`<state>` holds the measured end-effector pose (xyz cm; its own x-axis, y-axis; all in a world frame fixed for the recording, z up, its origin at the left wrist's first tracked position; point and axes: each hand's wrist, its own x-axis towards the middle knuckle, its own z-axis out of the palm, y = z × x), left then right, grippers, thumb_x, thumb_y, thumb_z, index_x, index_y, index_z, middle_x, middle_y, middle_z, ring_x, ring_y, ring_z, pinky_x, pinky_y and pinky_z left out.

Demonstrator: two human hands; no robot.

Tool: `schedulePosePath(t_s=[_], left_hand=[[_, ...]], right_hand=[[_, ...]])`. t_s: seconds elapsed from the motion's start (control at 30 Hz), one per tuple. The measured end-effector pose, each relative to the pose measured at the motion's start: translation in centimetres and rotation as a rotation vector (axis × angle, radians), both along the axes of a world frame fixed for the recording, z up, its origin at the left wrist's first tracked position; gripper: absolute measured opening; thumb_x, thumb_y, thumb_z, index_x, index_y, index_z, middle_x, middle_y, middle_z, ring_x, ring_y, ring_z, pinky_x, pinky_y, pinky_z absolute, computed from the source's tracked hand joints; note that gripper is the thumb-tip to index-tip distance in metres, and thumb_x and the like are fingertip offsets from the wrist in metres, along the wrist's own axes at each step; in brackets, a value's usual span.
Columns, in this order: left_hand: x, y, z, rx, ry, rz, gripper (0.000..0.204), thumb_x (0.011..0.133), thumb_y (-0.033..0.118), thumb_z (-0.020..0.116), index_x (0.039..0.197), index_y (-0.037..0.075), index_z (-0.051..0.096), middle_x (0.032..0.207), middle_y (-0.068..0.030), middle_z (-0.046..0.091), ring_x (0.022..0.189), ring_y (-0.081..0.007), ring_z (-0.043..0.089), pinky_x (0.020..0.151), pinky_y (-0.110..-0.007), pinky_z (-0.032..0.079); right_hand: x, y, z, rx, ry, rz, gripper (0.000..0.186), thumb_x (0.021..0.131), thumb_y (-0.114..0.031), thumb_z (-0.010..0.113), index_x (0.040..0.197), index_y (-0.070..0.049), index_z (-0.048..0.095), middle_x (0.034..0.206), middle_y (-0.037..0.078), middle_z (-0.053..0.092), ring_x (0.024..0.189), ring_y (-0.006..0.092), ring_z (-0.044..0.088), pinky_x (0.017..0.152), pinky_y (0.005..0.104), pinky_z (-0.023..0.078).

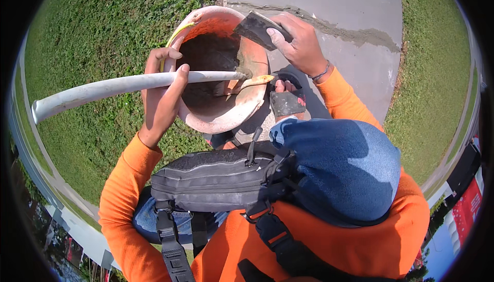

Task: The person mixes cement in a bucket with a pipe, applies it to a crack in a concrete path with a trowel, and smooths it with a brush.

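Note:
My left hand point(162, 96) grips a long white plastic tube point(82, 96) at the near left rim of a pink mortar-smeared bucket point(216, 117). The tube reaches into the bucket, its far end coated in grey mortar point(243, 71). My right hand point(296, 45) is closed on a dark flat trowel-like blade point(252, 26) held over the bucket's far right rim. A yellow strap point(180, 32) runs along the rim. A pale wooden stick or handle point(260, 80) lies across the right side of the bucket, its lower part among the grey contents.
A pale concrete path point(360, 9) with a band of wet mortar point(370, 39) runs ahead right, grass point(92, 29) on both sides. Below are my dark-strapped sandalled foot point(285, 101), jeans knee point(334, 168) and a black bag point(216, 179). Distant road and red banners sit at the edges.

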<state>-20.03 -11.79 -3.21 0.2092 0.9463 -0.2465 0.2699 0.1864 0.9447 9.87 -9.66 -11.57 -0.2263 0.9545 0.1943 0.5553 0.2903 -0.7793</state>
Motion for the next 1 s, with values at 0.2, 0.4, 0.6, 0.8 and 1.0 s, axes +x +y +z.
schedulePosePath(t_s=[0.2, 0.4, 0.6, 0.8, 1.0], left_hand=[[0.0, -0.7, -0.3, 0.125, 0.065, -0.03, 0.021, 0.092, 0.007, 0.061, 0.109, 0.001, 0.05, 0.115, -0.0125, 0.057, 0.096, -0.0108, 0.053, 0.082, -0.025, 0.044], [0.0, -1.4, -0.6, 0.208, 0.23, -0.073, 0.023, 0.088, 0.012, 0.065, 0.104, 0.002, 0.053, 0.091, -0.0086, 0.055, 0.068, -0.0109, 0.049, 0.067, -0.027, 0.043], [0.7, -1.9, -0.4, 0.178, 0.201, -0.036, 0.023, 0.089, 0.012, 0.064, 0.105, 0.001, 0.052, 0.096, -0.0065, 0.055, 0.079, -0.0109, 0.048, 0.074, -0.026, 0.043], [0.0, -1.9, -0.8, 0.034, -0.007, 0.04, 0.021, 0.094, 0.007, 0.06, 0.111, 0.003, 0.049, 0.103, -0.0023, 0.045, 0.092, -0.0091, 0.041, 0.085, -0.022, 0.035], [-0.2, -1.2, -0.5, 0.112, 0.103, -0.016, 0.024, 0.092, 0.006, 0.061, 0.113, 0.001, 0.05, 0.113, -0.009, 0.055, 0.098, -0.0116, 0.051, 0.086, -0.026, 0.043]], right_hand=[[-6.2, 1.4, -4.1, 0.162, -0.196, 0.242, 0.019, 0.086, -0.018, 0.064, 0.102, -0.008, 0.067, 0.092, 0.01, 0.068, 0.084, 0.0294, 0.067, 0.073, 0.0411, 0.054], [-9.0, 0.3, -7.1, -0.014, -0.37, 0.185, 0.022, 0.091, -0.018, 0.055, 0.08, -0.005, 0.07, 0.073, 0.017, 0.068, 0.069, 0.033, 0.068, 0.066, 0.046, 0.054], [-9.2, -1.3, -8.4, -0.315, -0.267, 0.079, 0.015, 0.078, -0.014, 0.06, 0.077, -0.003, 0.07, 0.074, 0.019, 0.067, 0.071, 0.0395, 0.066, 0.072, 0.0497, 0.052], [-7.9, -2.1, -9.8, -0.454, 0.043, -0.061, 0.018, 0.081, -0.021, 0.065, 0.084, -0.003, 0.069, 0.076, 0.018, 0.065, 0.075, 0.0346, 0.063, 0.076, 0.0424, 0.051], [-6.7, -2.0, -7.3, -0.973, 0.574, -0.094, 0.018, 0.093, -0.018, 0.067, 0.103, -0.003, 0.067, 0.083, -0.003, 0.066, 0.073, 0.0044, 0.06, 0.064, 0.021, 0.049]])
